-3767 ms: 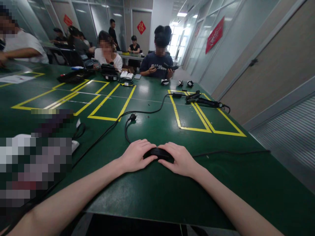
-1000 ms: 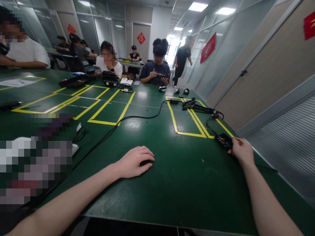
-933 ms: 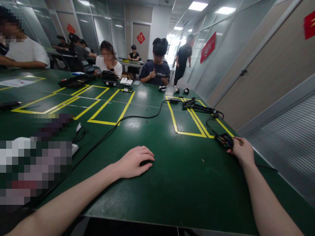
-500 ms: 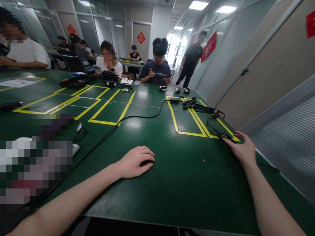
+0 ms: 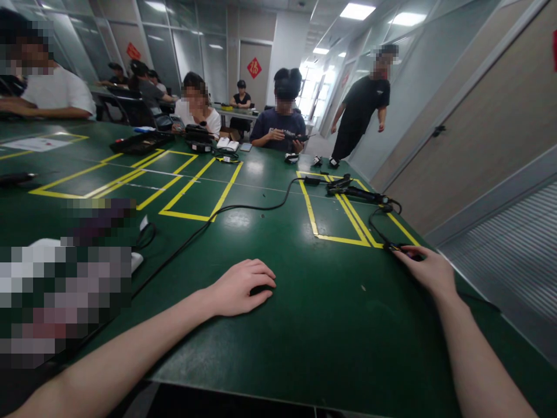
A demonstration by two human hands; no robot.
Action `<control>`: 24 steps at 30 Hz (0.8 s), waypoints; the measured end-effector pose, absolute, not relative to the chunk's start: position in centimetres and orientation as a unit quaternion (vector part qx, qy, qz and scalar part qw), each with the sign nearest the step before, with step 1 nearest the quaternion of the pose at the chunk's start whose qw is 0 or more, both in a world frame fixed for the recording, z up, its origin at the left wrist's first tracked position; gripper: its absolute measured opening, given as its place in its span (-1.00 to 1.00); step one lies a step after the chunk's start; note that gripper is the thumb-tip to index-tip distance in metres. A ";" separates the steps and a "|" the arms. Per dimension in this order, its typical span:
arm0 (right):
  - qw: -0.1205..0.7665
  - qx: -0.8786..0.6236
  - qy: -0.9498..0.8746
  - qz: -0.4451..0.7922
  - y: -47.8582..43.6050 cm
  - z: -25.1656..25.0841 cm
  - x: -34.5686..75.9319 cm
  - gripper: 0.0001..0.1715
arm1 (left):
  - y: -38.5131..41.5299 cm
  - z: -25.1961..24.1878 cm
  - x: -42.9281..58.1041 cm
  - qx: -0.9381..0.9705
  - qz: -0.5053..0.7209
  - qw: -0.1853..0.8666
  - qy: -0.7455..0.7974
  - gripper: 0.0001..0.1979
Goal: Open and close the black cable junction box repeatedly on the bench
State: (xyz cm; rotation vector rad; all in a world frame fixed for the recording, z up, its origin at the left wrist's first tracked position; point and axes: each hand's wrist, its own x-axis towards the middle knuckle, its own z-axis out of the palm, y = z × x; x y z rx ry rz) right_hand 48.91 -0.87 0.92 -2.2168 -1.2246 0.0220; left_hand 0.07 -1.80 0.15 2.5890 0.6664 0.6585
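My left hand rests on the green tabletop, its fingers lightly curved and the thumb apart, with nothing in it. At the table's right edge, my right hand has its thumb and fingers around a small dark corded device, by the corner of the yellow tape. The hand covers most of the device, so its exact kind does not show. A black cable runs from there to a long black tool lying across the taped strips.
A longer black cord crosses the table toward the blurred-out items at left. A black tray and small white boxes lie farther back. Across the table, a person holds a dark tool; another person stands at right.
My right hand's fingers have closed in around the small dark device. The standing person has come nearer. My left hand stays in place.
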 end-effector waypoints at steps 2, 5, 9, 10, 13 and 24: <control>0.278 -0.833 -0.479 0.001 -0.7 0.7 49.4 -0.67 | -1.8 0.1 0.1 0.922 0.234 0.195 0.238 -0.87; 0.257 -0.823 -0.506 -0.023 -0.4 0.2 50.1 -0.63 | -1.8 0.1 0.1 0.922 0.233 0.198 0.237 -0.87; 0.228 -0.826 -0.513 -0.050 -0.2 0.1 50.6 -0.61 | -1.8 0.0 0.0 0.922 0.232 0.199 0.237 -0.87; 0.220 -0.832 -0.507 -0.045 -0.2 0.2 50.5 -0.61 | -1.8 0.0 0.0 0.922 0.232 0.198 0.237 -0.87; 0.211 -0.848 -0.485 -0.009 -0.3 0.6 50.3 -0.63 | -1.8 0.0 0.0 0.923 0.231 0.196 0.237 -0.87; 0.341 -0.824 -0.452 0.029 -0.9 1.6 48.1 -0.70 | -1.8 0.2 0.0 0.923 0.228 0.199 0.237 -0.87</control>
